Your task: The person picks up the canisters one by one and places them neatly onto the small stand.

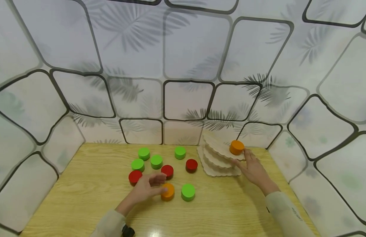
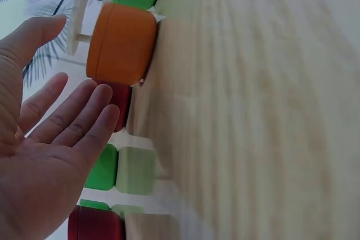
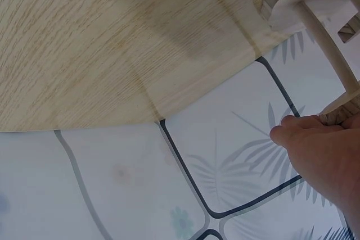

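A pale wooden tiered stand (image 1: 213, 169) with wavy-edged tiers stands at the back right, its top tier slanting in the head view. On that top tier sits an orange round block (image 1: 236, 147). My right hand (image 1: 254, 169) grips the stand's right edge; the right wrist view shows its fingers (image 3: 298, 130) at a tier's rim, beside a wooden post (image 3: 326, 46). My left hand (image 1: 147, 188) hovers with relaxed, spread fingers and holds nothing. Its thumb overlaps a second orange round block (image 1: 168, 193) in the head view; in the left wrist view that orange block (image 2: 121, 43) shows beyond the fingertips.
Red round blocks (image 1: 191, 165) and several green round blocks (image 1: 156, 161) lie on the wooden table (image 1: 218, 210), mostly left of the stand. One green block (image 1: 188, 192) is right of the nearer orange one. A patterned curtain (image 1: 188, 98) rises behind the table and along both sides.
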The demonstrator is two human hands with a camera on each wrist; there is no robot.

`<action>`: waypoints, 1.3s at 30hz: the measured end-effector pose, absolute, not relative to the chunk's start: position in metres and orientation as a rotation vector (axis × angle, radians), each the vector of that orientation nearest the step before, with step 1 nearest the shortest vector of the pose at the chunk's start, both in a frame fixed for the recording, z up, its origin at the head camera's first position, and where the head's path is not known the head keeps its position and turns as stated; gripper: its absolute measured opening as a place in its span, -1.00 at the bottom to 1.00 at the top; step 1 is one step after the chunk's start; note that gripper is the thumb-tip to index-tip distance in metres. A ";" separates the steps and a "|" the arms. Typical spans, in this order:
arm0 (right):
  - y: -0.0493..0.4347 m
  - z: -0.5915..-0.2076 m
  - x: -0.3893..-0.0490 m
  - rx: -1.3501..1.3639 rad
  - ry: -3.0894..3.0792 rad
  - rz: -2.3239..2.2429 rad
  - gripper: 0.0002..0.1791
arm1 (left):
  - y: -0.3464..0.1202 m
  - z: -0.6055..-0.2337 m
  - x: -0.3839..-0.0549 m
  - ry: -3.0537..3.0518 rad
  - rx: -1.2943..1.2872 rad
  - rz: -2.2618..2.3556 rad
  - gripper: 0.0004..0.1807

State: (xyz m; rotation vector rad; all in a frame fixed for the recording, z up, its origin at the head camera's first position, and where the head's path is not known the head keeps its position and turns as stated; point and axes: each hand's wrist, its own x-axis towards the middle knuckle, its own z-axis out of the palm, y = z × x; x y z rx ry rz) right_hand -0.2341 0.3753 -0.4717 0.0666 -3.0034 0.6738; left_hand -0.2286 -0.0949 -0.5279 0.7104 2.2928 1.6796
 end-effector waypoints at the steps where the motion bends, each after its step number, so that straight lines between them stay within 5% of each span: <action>1: 0.376 -0.472 -0.234 0.067 -3.004 0.669 0.06 | -0.095 -0.529 -0.228 2.289 0.705 1.676 -0.39; 39: 0.375 -0.472 -0.235 0.066 -2.999 0.683 0.07 | -0.097 -0.542 -0.224 2.331 0.667 1.502 -0.32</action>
